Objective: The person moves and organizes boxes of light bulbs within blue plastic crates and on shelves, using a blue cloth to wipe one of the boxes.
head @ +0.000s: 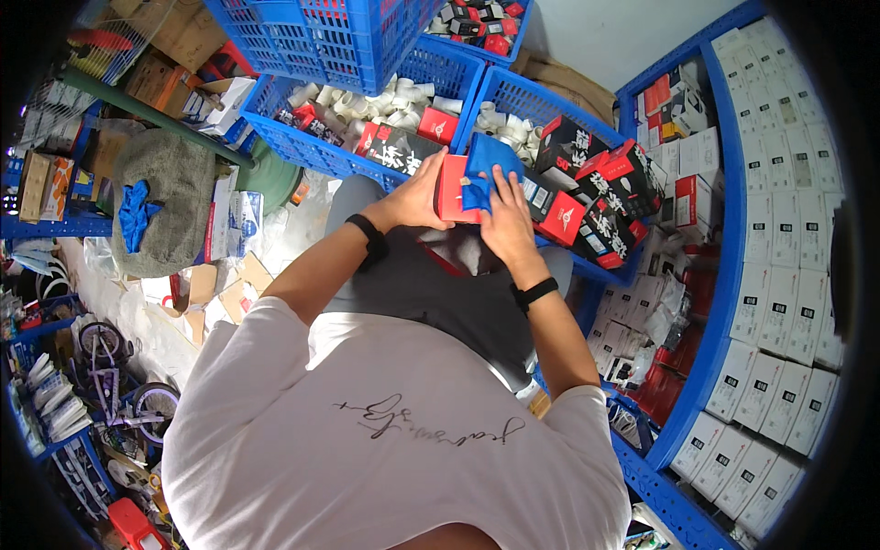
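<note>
My left hand grips the left side of a red cardboard box above my lap. A blue cloth lies over the box's right part. My right hand presses the cloth against the box with its fingers spread on top. Just right of that hand sits a black and red box, with more black and red boxes piled behind it. The underside of the held box is hidden.
Blue plastic crates ahead hold white pipe fittings and boxes. A second blue cloth lies on a grey cloth-covered seat at left. Blue shelving with white cartons stands at right. Flattened cardboard covers some floor.
</note>
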